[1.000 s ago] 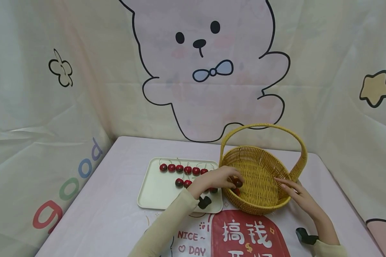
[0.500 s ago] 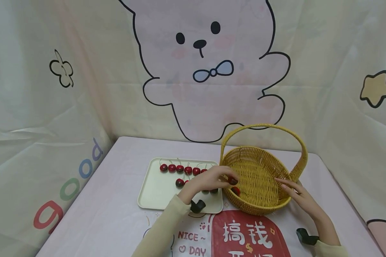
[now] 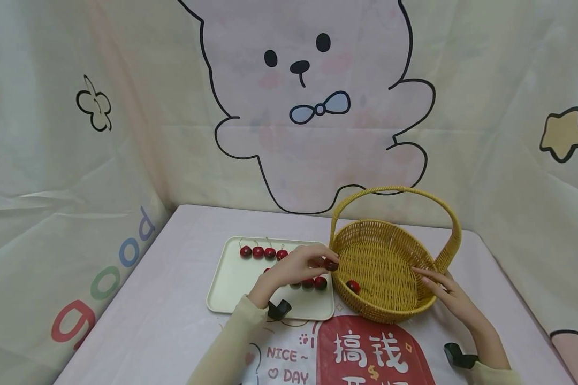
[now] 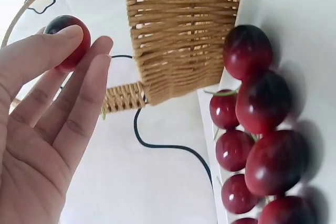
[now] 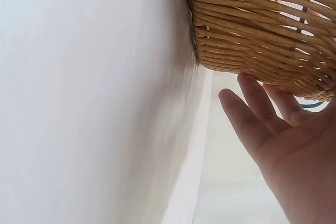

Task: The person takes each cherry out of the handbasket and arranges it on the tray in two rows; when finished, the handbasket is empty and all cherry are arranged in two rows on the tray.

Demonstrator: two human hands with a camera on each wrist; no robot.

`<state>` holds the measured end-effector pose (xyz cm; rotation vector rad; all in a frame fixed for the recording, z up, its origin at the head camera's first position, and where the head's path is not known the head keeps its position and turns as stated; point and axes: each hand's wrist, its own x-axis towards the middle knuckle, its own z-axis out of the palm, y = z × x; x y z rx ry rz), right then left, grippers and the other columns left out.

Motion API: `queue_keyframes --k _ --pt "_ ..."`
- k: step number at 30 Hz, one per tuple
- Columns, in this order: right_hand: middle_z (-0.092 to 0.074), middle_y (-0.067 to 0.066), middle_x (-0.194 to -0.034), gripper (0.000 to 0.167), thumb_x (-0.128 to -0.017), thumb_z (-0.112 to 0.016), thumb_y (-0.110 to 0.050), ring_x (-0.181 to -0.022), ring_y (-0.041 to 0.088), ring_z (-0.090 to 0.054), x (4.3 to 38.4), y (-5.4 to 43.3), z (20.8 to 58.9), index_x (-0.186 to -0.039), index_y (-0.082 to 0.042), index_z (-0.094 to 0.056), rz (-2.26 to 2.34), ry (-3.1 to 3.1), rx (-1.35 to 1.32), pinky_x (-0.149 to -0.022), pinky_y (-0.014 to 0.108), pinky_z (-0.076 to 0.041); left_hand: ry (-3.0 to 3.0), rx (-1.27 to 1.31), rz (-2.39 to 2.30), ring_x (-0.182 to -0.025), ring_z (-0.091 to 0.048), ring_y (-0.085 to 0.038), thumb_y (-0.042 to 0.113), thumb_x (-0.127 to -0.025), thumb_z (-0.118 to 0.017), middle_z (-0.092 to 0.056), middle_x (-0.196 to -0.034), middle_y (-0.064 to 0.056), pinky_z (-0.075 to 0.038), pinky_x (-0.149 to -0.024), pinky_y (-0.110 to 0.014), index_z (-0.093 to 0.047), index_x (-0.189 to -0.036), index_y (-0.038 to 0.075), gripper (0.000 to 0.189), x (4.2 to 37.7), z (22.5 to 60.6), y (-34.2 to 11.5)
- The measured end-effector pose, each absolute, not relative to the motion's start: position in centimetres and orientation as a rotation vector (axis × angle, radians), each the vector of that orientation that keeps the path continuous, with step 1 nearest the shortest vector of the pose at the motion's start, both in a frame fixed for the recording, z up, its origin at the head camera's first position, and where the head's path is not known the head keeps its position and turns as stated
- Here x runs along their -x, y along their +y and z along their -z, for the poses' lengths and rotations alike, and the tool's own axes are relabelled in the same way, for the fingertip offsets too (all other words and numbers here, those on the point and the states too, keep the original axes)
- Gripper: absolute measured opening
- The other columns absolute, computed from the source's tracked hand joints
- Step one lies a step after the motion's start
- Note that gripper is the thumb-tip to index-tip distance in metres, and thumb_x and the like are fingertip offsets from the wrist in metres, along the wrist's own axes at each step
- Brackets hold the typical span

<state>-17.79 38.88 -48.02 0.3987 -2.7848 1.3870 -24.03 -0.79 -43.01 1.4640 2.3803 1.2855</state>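
Note:
My left hand (image 3: 296, 266) pinches a dark red cherry (image 4: 73, 40) between thumb and fingertips. In the head view it hovers over the right part of the cream tray (image 3: 226, 299), close to the basket's left rim. Rows of cherries (image 3: 270, 253) lie on the tray, some hidden under the hand. A single cherry (image 3: 353, 287) sits inside the yellow wicker basket (image 3: 380, 267), near its left wall. Across the basket's right rim, beneath the handle's base, my right hand (image 3: 455, 302) rests with its fingers fairly straight; in the right wrist view several fingertips (image 5: 251, 83) meet the outer weave.
The basket's tall arched handle (image 3: 395, 188) rises above the tray's level, and the basket stands right against the tray's right end. The pale table cover (image 3: 188, 267) carries a red printed patch (image 3: 366, 347) in front. Patterned curtains (image 3: 125, 160) enclose the back and sides.
My left hand has moved left, from over the basket's left side to over the tray, still pinching the cherry. The right hand, the basket and the cherry inside it have stayed put.

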Motion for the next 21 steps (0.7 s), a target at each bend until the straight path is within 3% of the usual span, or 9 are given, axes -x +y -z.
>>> queue_keyframes --k 12,18,21 --pt "-0.034 0.023 -0.137 0.038 -0.100 -0.040 -0.023 -0.126 0.045 -0.018 17.7 38.8 48.0 -0.135 -0.010 -0.048 -1.383 -2.794 -0.386 -0.087 0.070 -0.024 2.392 -1.421 -1.388 -0.097 -0.057 -0.008 0.003 -0.087 -0.062 -0.061 -0.114 0.002 -0.050 -0.079 -0.020 -0.063 -0.112 0.012 0.027 23.6 43.2 -3.2" --pt "-0.033 0.024 -0.137 0.038 -0.100 -0.040 -0.023 -0.126 0.045 -0.018 17.7 38.8 48.0 -0.134 -0.009 -0.048 -1.391 -2.788 -0.387 -0.087 0.071 -0.023 2.439 -1.350 -1.376 -0.094 -0.056 -0.009 0.009 -0.086 -0.065 -0.059 -0.116 0.006 -0.052 -0.078 -0.031 -0.064 -0.112 0.016 0.027 23.6 43.6 -4.2" --pt "-0.035 0.023 -0.136 0.038 -0.100 -0.040 -0.023 -0.127 0.044 -0.017 17.7 38.8 48.0 -0.134 -0.010 -0.048 -1.394 -2.782 -0.388 -0.088 0.071 -0.022 2.455 -1.326 -1.375 -0.090 -0.058 -0.010 0.010 -0.085 -0.067 -0.060 -0.114 0.005 -0.052 -0.077 -0.030 -0.064 -0.111 0.014 0.026 23.4 43.5 -4.6"
